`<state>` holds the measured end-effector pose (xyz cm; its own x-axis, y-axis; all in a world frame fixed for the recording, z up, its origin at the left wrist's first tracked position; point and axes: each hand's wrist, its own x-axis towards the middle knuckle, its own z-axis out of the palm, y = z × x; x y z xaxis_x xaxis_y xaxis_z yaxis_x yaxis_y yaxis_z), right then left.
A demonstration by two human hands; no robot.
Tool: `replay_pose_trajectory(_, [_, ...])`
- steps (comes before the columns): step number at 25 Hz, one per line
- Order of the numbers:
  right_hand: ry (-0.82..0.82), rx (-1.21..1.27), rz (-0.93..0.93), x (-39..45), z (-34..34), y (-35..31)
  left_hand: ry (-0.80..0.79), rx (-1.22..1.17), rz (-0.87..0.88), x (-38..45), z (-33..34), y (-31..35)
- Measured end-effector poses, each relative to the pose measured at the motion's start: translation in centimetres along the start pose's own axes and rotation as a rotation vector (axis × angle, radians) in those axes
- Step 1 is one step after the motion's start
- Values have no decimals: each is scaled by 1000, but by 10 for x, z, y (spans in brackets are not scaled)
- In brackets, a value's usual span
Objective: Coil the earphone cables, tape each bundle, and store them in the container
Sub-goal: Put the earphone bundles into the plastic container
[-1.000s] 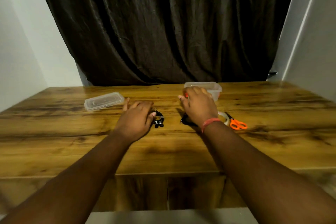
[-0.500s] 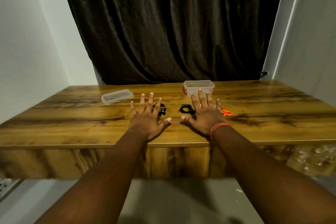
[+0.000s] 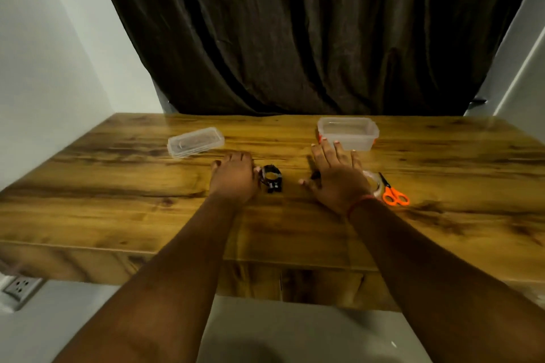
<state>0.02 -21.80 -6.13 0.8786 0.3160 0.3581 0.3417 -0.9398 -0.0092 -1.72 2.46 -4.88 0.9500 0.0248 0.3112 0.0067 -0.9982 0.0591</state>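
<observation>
A coiled black earphone bundle lies on the wooden table. My left hand rests just left of it, fingers bent down toward the tabletop, thumb at the coil's edge. My right hand lies flat with straight fingers over a second black bundle, of which only a small part shows. The clear plastic container stands open just beyond my right fingertips. A clear tape roll peeks out from behind my right wrist.
The container's clear lid lies at the back left of the table. Orange-handled scissors lie right of the tape. A dark curtain hangs behind the table. A wall socket sits low on the left.
Both hands have moved forward from the table's near part. My left fingers went from spread to bent beside the first bundle. My right hand now covers the second bundle.
</observation>
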Motion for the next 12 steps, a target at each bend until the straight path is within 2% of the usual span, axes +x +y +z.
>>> replay_pose_trajectory(4, [-162, 29, -26, 28, 23, -16, -268, -134, -56, 24, 10, 0])
replay_pose_trajectory(7, [-337, 110, -33, 33, 18, -42, -379, -258, -107, 12, 4, -1])
replay_pose_trajectory(10, [-534, 230, -4, 26, 5, -58, -538, -243, -70, -5, -9, -6])
replay_pose_trajectory(12, [-581, 276, 73, 30, -9, -63, -614, -246, -51, -5, -19, -5])
